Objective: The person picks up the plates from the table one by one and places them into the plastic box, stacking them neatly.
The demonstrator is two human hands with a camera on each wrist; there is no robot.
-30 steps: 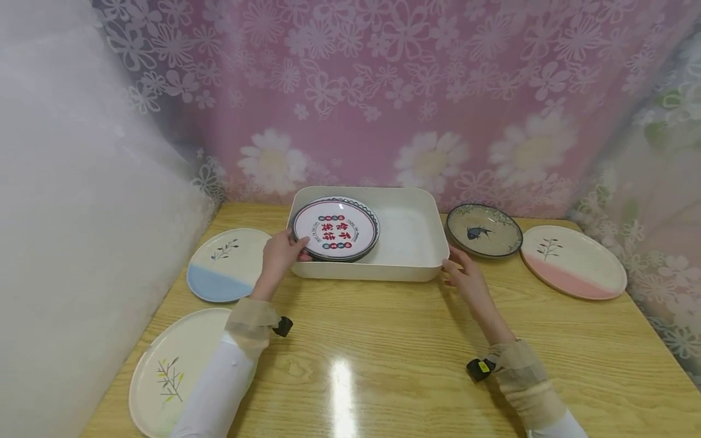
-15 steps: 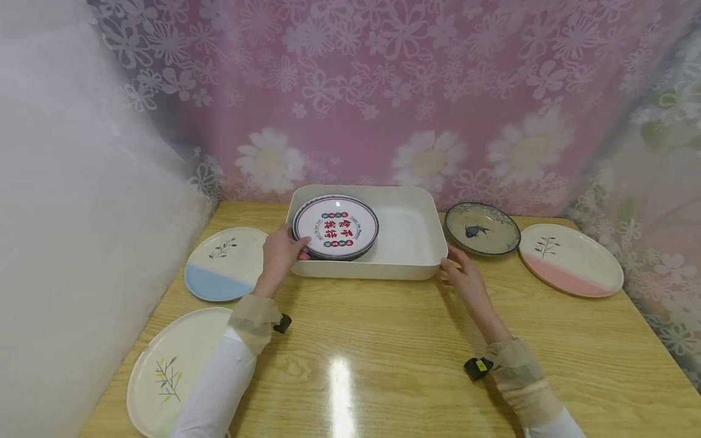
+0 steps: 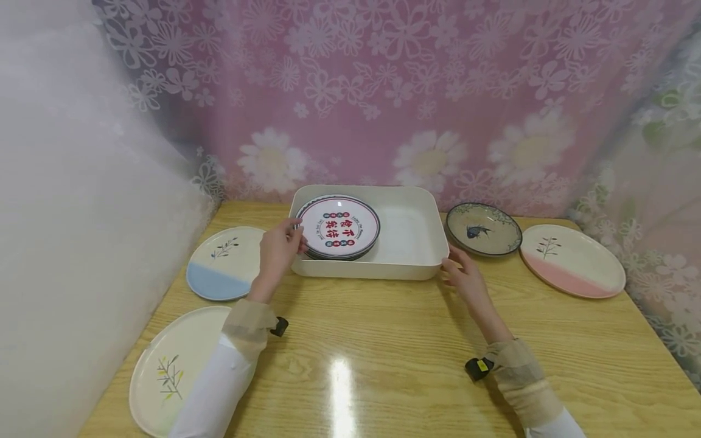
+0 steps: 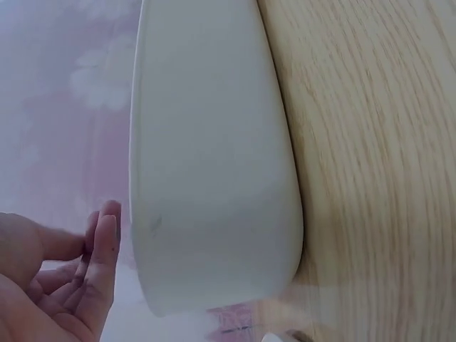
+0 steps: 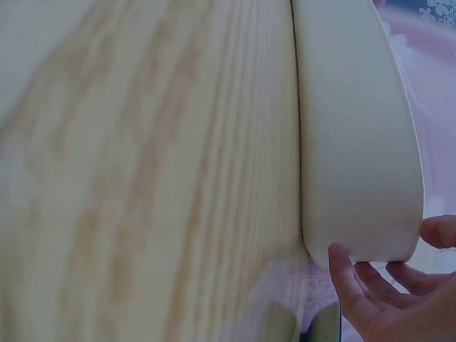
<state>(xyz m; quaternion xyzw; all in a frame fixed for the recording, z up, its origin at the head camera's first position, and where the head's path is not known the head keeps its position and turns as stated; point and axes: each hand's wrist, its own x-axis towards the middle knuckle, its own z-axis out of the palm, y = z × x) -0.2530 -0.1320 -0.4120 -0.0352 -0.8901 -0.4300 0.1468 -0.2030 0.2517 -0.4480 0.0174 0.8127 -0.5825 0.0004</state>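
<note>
A white plate (image 3: 339, 226) with red and blue characters and a dark rim lies at the left inside a white rectangular bin (image 3: 372, 271), its dark lower edge showing beneath. At the bin's front left corner hovers my left hand (image 3: 277, 250), beside the plate's edge. In the left wrist view its thumb and fingers (image 4: 103, 263) are loosely bent, apart from the bin wall, holding nothing. My right hand (image 3: 464, 277) holds the bin's front right corner. The right wrist view shows its thumb at the rim and its fingers (image 5: 345, 278) against the end wall.
Right of the bin stand a beige bowl (image 3: 484, 230) with a blue fish and a pink-and-cream plate (image 3: 572, 261). At left lie a blue-and-cream plate (image 3: 221, 267) and a larger cream plate (image 3: 164, 359). A floral curtain (image 3: 350, 91) hangs behind the wooden table (image 3: 383, 353).
My left hand has let go of the plate's left edge and drawn slightly up and left. The plate rests in the bin. My right hand stays at the corner.
</note>
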